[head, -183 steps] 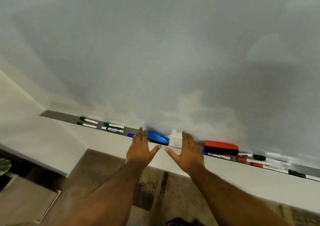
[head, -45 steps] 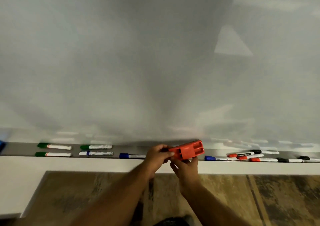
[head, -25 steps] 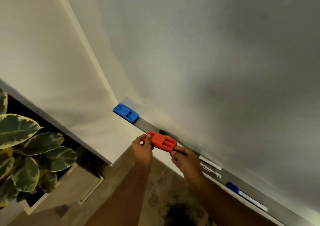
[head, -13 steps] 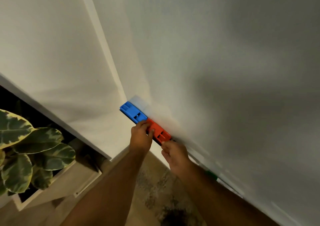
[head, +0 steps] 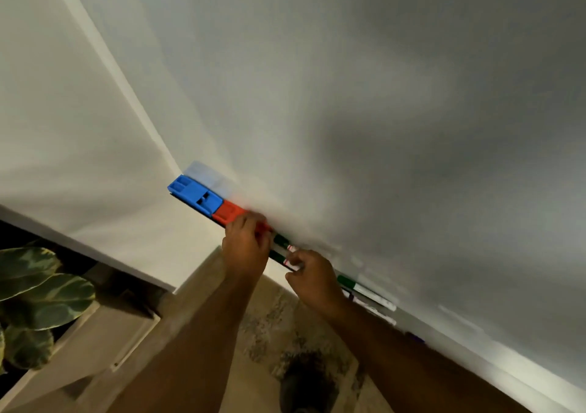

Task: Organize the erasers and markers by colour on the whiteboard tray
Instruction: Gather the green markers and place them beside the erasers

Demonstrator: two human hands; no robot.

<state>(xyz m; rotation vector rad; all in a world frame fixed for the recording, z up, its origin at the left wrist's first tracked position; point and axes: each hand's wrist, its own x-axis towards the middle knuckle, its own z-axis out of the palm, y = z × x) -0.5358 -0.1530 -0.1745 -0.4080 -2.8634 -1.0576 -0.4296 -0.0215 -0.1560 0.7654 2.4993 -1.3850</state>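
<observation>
Two erasers end to end at the tray's left end, both hands beside them.

The blue eraser (head: pixel 195 194) sits at the far left end of the whiteboard tray (head: pixel 401 325), with the red eraser (head: pixel 231 212) touching its right end. The left hand (head: pixel 245 249) rests over the red eraser's right part, fingers curled on it. Just right of the red eraser lie two green markers (head: pixel 280 248), one behind the other; the right hand (head: pixel 312 278) pinches at the front one's white barrel. Further right of that hand lie another green marker (head: pixel 364 290) and more markers, blurred. A leafy plant (head: pixel 35 292) stands below, left of the blue eraser.
</observation>
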